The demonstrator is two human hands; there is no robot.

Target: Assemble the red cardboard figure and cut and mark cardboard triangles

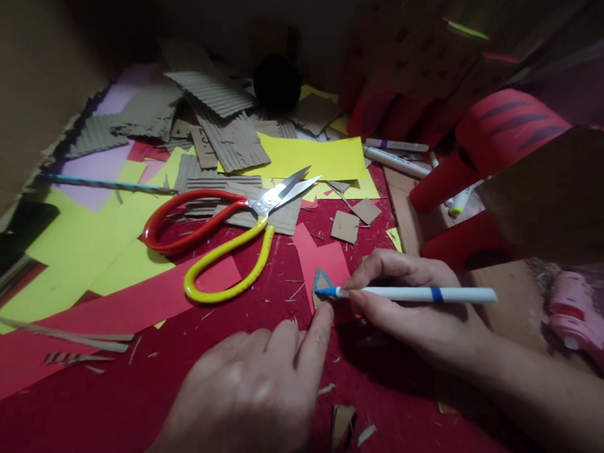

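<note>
My right hand [410,295] pinches a white marker [410,294] with a blue band, its blue tip touching a small pointed cardboard piece [323,281]. Blue colour runs along the upper edges of that piece, which lies over red paper [331,258]. My left hand [269,381] rests palm down, index finger stretched out and its tip pressing the lower end of the piece; its other fingers are bent and partly hidden. Beyond my left hand lie scissors [266,205] with one red and one yellow handle, blades parted.
Cardboard scraps [228,136], yellow paper [319,159] and a blue striped pencil [110,183] lie behind. Several markers [396,161] are at back right, beside a red-and-brown cardboard construction [545,189]. A pink glue gun [581,324] lies far right. Trimmings litter the red surface [140,420].
</note>
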